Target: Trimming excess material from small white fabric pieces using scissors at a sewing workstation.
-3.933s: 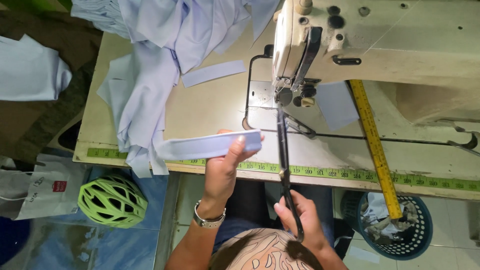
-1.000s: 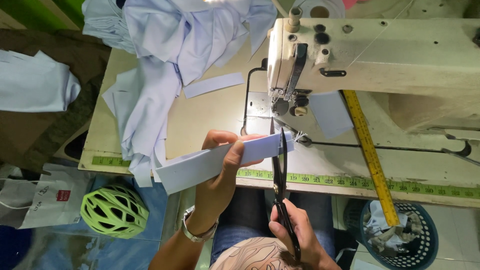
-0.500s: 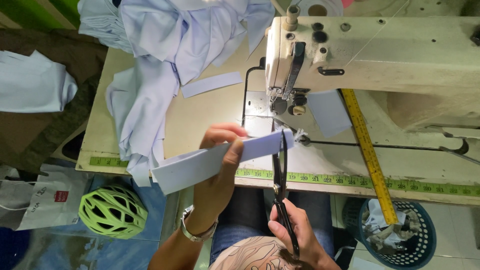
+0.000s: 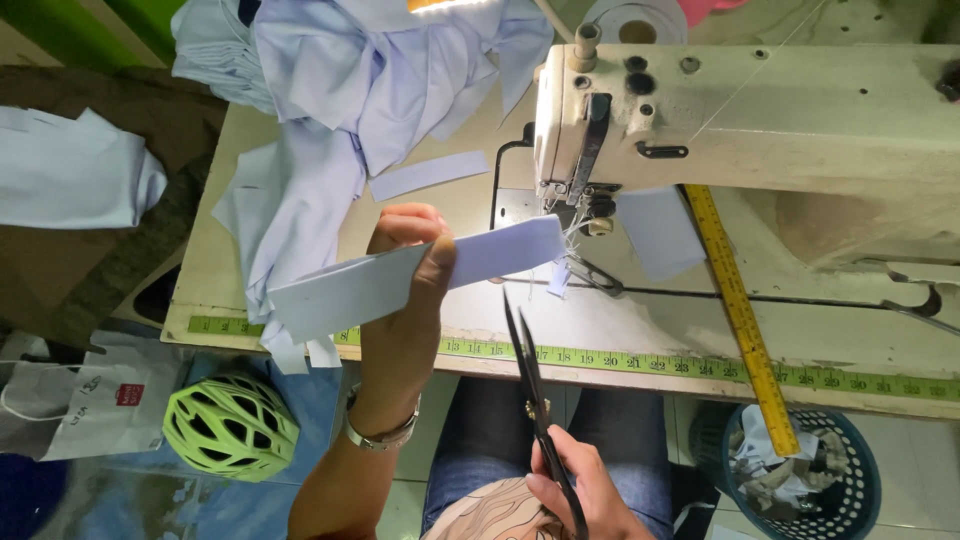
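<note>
The left hand [image 4: 405, 290] reaches up from below the counter's front edge, wrist bent, thumb on the near face and fingers curled over the top of a long strip [image 4: 415, 272] of pale blue cloth. It pinches the strip near its middle and holds it above the counter [image 4: 620, 330], just over the front edge, tilted so the right end rises toward the needle of the sewing machine [image 4: 740, 120]. The strip is flat, stiff-looking and rectangular, with clean-cut edges. A metal bracelet [image 4: 383, 432] circles that wrist.

The right hand [image 4: 580, 490] sits low, in front of the counter edge, fingers closed through the handles of black scissors [image 4: 530, 390]. The blades are long, thin and slightly parted, pointing up toward the strip's right end without touching it.

On the counter's left part lies a heap of crumpled light blue shirts [image 4: 340, 90], spilling over the front-left corner, with a second short strip [image 4: 428, 174] flat beside it. A green tape [image 4: 640, 360] runs along the front edge, and a yellow tape [image 4: 740, 310] crosses it at a slant, hanging over the edge. The cream, worn metal machine fills the right part, with a blue patch [image 4: 655, 232] under its head.

On the floor, a white bag [image 4: 90, 400] and a lime-green helmet [image 4: 230, 425] lie at left, and a blue basket [image 4: 800, 470] of scraps at right.
</note>
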